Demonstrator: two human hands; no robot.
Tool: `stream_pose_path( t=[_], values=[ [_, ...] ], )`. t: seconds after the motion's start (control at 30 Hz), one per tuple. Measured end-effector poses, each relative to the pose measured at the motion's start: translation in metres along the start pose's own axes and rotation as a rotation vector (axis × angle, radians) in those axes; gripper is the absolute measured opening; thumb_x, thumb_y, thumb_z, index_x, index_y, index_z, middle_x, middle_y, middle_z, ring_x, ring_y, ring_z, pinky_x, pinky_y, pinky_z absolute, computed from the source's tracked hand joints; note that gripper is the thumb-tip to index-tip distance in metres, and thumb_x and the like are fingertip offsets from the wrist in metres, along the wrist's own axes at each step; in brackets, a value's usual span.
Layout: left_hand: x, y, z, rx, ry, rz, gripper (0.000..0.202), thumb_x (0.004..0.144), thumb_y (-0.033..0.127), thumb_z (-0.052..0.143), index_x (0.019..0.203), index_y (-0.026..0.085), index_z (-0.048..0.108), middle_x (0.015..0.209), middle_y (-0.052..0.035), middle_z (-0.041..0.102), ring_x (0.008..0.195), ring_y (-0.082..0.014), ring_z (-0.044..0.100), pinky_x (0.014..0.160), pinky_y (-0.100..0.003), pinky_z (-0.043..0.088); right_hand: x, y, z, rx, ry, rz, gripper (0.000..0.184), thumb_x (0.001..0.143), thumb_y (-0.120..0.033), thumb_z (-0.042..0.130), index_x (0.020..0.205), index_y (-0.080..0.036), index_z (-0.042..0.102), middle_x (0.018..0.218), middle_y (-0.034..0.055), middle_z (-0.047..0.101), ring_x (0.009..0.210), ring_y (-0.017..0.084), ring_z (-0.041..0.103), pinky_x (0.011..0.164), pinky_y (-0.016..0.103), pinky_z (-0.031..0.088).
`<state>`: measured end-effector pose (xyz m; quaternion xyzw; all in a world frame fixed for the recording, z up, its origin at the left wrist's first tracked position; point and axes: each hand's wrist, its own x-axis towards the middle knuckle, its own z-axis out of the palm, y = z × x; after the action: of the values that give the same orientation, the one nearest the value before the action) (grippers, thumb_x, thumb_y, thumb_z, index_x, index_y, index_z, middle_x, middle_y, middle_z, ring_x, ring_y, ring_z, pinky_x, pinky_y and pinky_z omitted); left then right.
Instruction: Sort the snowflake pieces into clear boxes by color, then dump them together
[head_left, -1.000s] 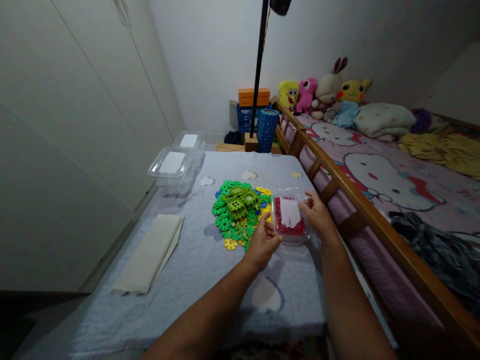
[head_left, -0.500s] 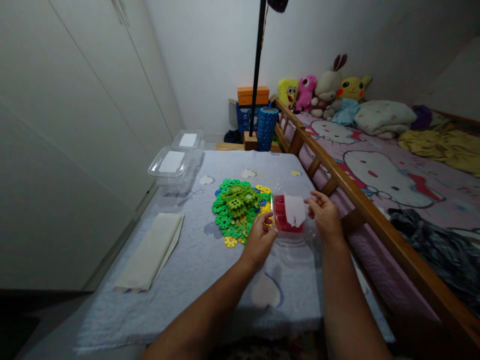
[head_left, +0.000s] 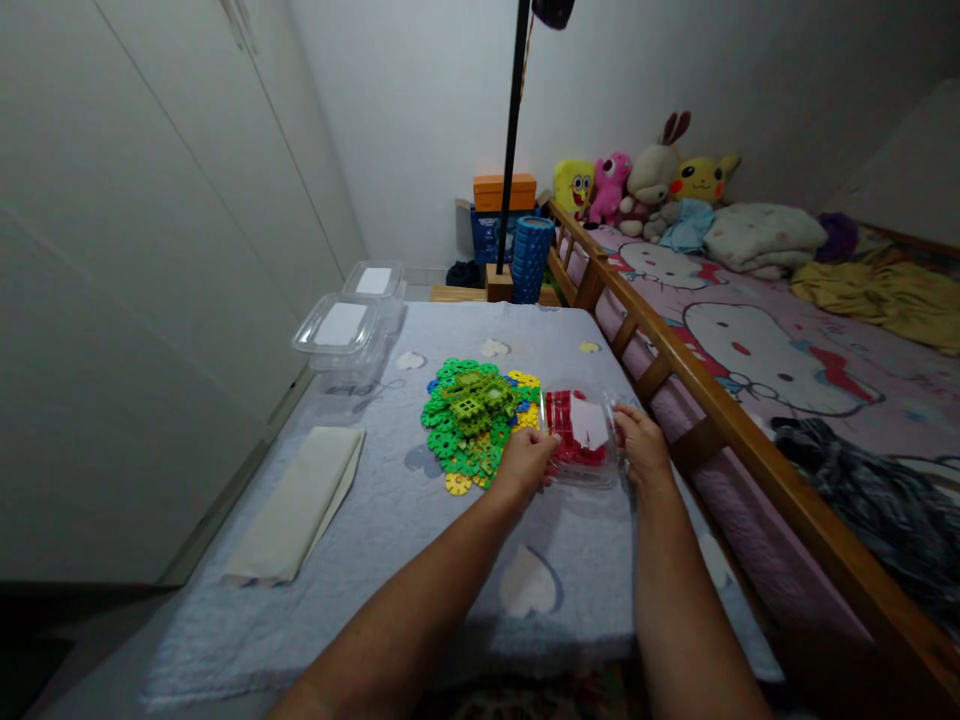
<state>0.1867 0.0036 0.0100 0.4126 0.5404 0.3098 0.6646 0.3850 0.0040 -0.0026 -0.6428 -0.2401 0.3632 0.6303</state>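
Observation:
A clear plastic box with a white label holds red pieces and rests on the grey cloth. My left hand grips its near left edge, fingers curled. On the box's right side, my right hand has its fingers closed around the rim. Just left of the box lies a pile of green, yellow and blue toy pieces.
Two clear lidded containers stand at the table's far left. A folded beige cloth lies near the left edge. A wooden bed rail runs along the right, with plush toys beyond. A black pole stands at the back.
The box was lifted and tilted between both hands half a second ago. Now it sits lower, level on the cloth, with both hands still on it.

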Motion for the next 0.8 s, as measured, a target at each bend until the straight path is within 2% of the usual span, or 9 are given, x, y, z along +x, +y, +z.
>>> stream_pose_path(
  t=[0.1,0.2,0.33,0.43,0.57,0.7,0.8],
  values=[
    [0.000,-0.002,0.002,-0.049,-0.033,0.093,0.041,0.081,0.049,0.073,0.068,0.022,0.046,0.049,0.0053,0.050,0.038,-0.0076,0.043,0.040,-0.020,0.027,0.002,0.003,-0.005,0.032,-0.061,0.028,0.046,0.054,-0.041,0.078,0.093,-0.018,0.069,0.048,-0.0107,0.050,0.038,0.006,0.036,0.036,0.017,0.024],
    [-0.002,-0.002,0.003,-0.101,-0.052,0.212,0.044,0.078,0.054,0.074,0.063,0.021,0.047,0.049,0.0052,0.049,0.039,-0.0068,0.040,0.041,-0.020,0.028,0.006,0.007,-0.009,0.096,-0.114,0.040,0.049,0.054,-0.043,0.082,0.095,-0.019,0.070,0.050,-0.0104,0.052,0.038,0.006,0.036,0.036,0.018,0.024],
    [-0.009,0.006,-0.003,-0.105,-0.029,0.316,0.045,0.075,0.054,0.072,0.059,0.021,0.047,0.049,0.0046,0.047,0.044,-0.0074,0.041,0.045,-0.021,0.031,0.013,0.014,-0.013,0.182,-0.091,0.023,0.045,0.056,-0.045,0.085,0.091,-0.021,0.070,0.052,-0.0093,0.051,0.038,0.008,0.038,0.036,0.021,0.027],
    [-0.020,0.017,-0.017,-0.097,-0.021,0.361,0.044,0.073,0.056,0.071,0.059,0.021,0.047,0.050,0.0056,0.045,0.044,-0.0067,0.038,0.046,-0.021,0.030,0.016,0.016,-0.014,0.206,-0.055,0.016,0.046,0.056,-0.046,0.086,0.092,-0.022,0.071,0.053,-0.0087,0.052,0.039,0.009,0.040,0.036,0.022,0.031],
    [-0.046,0.041,-0.057,-0.067,0.053,0.392,0.042,0.072,0.051,0.071,0.059,0.022,0.044,0.049,0.0074,0.041,0.043,-0.0060,0.033,0.045,-0.021,0.027,0.014,0.015,-0.015,0.153,-0.056,-0.011,0.048,0.059,-0.051,0.084,0.094,-0.021,0.071,0.054,-0.0087,0.050,0.039,0.008,0.037,0.036,0.022,0.030],
    [-0.076,0.064,-0.116,0.006,0.159,0.419,0.038,0.072,0.044,0.070,0.058,0.022,0.043,0.048,0.0072,0.039,0.044,-0.0061,0.030,0.044,-0.020,0.025,0.009,0.011,-0.013,0.200,-0.076,0.011,0.048,0.058,-0.049,0.085,0.093,-0.020,0.070,0.054,-0.0094,0.050,0.039,0.006,0.035,0.036,0.020,0.027],
    [-0.091,0.072,-0.161,0.078,0.272,0.427,0.037,0.071,0.041,0.070,0.054,0.021,0.043,0.048,0.0063,0.039,0.044,-0.0063,0.030,0.043,-0.021,0.023,0.007,0.010,-0.012,0.241,-0.069,0.032,0.049,0.054,-0.044,0.086,0.093,-0.020,0.069,0.054,-0.0096,0.052,0.039,0.005,0.036,0.036,0.019,0.027]
  ],
)
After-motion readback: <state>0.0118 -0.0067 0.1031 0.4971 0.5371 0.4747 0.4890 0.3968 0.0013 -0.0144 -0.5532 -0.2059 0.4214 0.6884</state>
